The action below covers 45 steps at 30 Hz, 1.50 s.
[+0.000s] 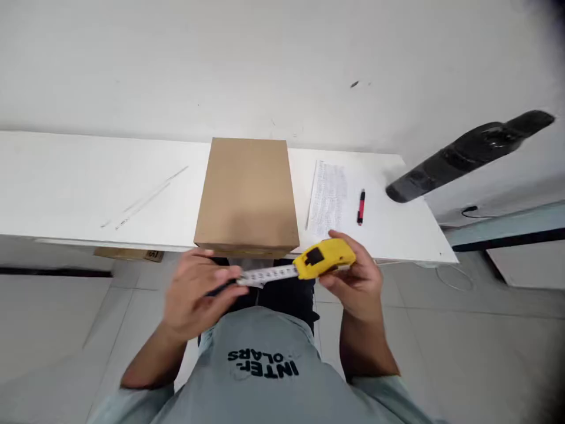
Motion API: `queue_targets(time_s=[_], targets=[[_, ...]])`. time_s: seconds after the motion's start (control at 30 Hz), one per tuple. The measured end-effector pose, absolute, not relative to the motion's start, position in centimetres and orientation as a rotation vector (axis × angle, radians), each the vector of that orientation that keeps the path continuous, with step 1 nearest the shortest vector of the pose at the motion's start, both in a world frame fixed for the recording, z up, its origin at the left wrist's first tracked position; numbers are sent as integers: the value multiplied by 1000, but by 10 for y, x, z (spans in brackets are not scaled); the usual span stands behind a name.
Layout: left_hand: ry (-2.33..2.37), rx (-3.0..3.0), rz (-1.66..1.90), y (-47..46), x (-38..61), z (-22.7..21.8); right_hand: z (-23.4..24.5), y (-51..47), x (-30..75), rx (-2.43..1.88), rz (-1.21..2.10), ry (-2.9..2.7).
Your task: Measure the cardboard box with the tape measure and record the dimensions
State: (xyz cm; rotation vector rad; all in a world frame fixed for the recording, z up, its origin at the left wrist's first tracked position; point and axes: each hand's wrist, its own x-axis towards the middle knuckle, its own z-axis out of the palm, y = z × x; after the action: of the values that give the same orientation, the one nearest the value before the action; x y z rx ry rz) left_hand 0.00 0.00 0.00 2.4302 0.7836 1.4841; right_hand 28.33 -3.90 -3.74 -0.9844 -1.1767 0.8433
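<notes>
A yellow tape measure sits in my right hand, its fingers closed around the case. From the case a short length of white blade runs out to the left. Thumb and fingers of my left hand pinch the free end of that blade. Both hands are in front of the table's near edge, just short of a closed brown cardboard box. The blade is held apart from the box, with my trousers and shirt below it.
On the white table, right of the box, lie a sheet of writing and a red and black pen. A dark, plastic-like cylinder stands at the right end. A wall rises behind; another cardboard piece is below the table.
</notes>
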Motion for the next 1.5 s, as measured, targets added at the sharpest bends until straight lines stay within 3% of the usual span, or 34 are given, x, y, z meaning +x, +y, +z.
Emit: queue_targets(time_s=[0.3,0.5,0.6,0.77,1.03,1.13,1.33,1.5], targets=[[751,2788,1637,4,71,-33,-50,-46,270,-933,913,-1164],[1451,2774,1246,22,98,-26,-78,-38,275,-971,842,-691],[1525,2733,1242,28,107,-30,-82,-28,278,-960,823,-559],[1277,2733,1410,30,78,-34,-84,-24,287,-954,847,-519],[1363,2628,1200,28,-33,-32,-94,-33,301,-952,907,-572],[1388,2723,1380,23,-22,-30,-84,-37,294,-916,946,-655],[628,2863,1515,9,35,-23,-47,-43,251,-878,1238,-913],[613,2947,1557,11,24,-17,-35,-41,242,-902,1265,-1011]])
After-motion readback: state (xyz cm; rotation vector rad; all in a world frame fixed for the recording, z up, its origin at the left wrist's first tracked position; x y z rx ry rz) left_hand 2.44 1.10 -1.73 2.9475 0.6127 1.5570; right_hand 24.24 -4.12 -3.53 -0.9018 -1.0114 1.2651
